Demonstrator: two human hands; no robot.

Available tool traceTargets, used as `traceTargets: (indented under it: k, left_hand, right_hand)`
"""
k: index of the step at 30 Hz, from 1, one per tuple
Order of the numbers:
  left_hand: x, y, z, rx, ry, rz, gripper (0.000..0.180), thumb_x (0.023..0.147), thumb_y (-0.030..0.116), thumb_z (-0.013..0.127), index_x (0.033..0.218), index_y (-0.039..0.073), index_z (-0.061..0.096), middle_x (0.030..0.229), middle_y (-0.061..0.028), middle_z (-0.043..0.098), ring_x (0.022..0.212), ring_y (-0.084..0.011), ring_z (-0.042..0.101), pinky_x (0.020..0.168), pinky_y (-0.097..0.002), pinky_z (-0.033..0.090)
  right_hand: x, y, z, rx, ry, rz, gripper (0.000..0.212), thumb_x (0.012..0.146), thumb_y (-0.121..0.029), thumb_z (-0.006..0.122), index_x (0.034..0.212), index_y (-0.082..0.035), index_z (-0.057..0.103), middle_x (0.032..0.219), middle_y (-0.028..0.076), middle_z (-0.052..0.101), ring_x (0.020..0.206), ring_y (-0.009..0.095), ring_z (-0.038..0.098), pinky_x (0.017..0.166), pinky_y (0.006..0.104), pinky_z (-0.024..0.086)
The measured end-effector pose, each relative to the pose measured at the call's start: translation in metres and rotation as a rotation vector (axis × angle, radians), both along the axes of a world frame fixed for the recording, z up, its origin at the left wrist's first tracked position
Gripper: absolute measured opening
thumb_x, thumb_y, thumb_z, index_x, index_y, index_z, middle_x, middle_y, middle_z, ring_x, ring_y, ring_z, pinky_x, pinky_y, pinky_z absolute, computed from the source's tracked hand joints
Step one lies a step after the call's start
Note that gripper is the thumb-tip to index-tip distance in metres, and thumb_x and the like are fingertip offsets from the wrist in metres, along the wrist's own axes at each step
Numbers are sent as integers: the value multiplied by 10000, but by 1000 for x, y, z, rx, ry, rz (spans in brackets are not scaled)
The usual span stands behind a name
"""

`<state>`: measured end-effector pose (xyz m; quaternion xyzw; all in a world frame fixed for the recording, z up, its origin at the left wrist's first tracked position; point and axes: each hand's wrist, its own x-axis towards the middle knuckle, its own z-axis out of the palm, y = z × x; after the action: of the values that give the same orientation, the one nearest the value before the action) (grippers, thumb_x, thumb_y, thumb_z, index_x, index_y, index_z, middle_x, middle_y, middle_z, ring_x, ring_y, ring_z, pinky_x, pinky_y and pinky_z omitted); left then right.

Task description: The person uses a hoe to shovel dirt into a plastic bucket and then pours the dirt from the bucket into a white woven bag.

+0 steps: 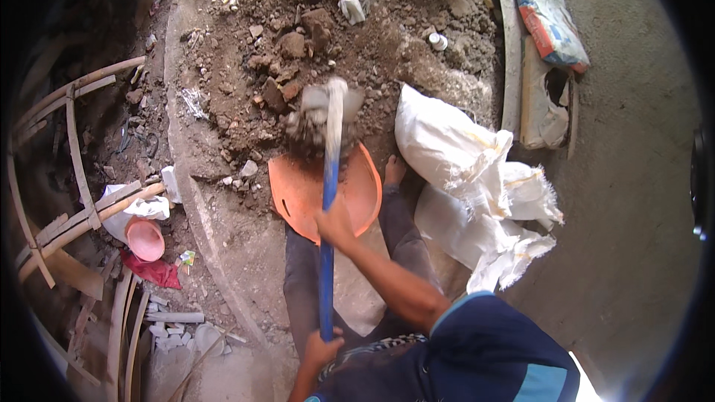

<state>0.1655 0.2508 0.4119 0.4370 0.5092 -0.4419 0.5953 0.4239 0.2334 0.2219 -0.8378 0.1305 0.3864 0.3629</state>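
Both my hands are wrapped round the blue handle of a hoe (330,190). My left hand (322,348) grips the handle's near end, close to my waist. Farther up the shaft, my right hand (337,225) is closed on it over the near rim of an orange plastic basin (298,197). The hoe's head is at the basin's far side, blurred, with loose soil and stones (309,128) beneath it. Brown soil lies inside the basin, which sits tilted between my legs. My bare right foot (395,170) stands beside it.
Rubble and earth (294,45) spread ahead of me. White woven sacks (447,134) lie at the right, with a blue, white and red bag (547,15) beyond. Wooden strips (78,156), a pink bowl (145,240) and a red cloth (153,269) are at the left.
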Motion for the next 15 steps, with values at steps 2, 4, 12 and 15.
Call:
traceTargets:
  k: [2, 4, 12, 15]
  left_hand:
    - [-5, -6, 4, 89, -89, -134, 269, 722, 113, 755, 961, 21, 673, 718, -68, 635, 592, -146, 614, 552, -306, 483]
    - [23, -4, 13, 191, -139, -191, 292, 711, 144, 767, 965, 30, 678, 764, -87, 659, 682, -174, 646, 641, -333, 509]
    - [327, 39, -225, 112, -637, -119, 281, 745, 200, 732, 946, 27, 640, 745, -105, 642, 681, -191, 625, 632, -359, 492]
    - [455, 79, -275, -228, -635, 54, 275, 759, 56, 714, 999, 31, 583, 656, -36, 596, 442, -92, 489, 370, -256, 369]
  right_hand:
    - [4, -13, 9, 33, 116, -78, 490, 727, -118, 566, 1161, 44, 409, 839, 249, 607, 817, 431, 628, 734, 474, 508]
    - [33, -14, 40, 84, 332, -233, 445, 728, -121, 554, 1124, 35, 422, 851, 282, 594, 814, 422, 636, 701, 489, 500]
    - [349, 1, -31, 195, -447, -279, 384, 786, -70, 658, 1046, -7, 382, 689, 84, 563, 499, 178, 554, 437, 325, 475]
    - [481, 17, -114, 104, -750, -225, 360, 758, -58, 622, 1032, 74, 431, 680, 132, 551, 537, 223, 583, 452, 374, 475]
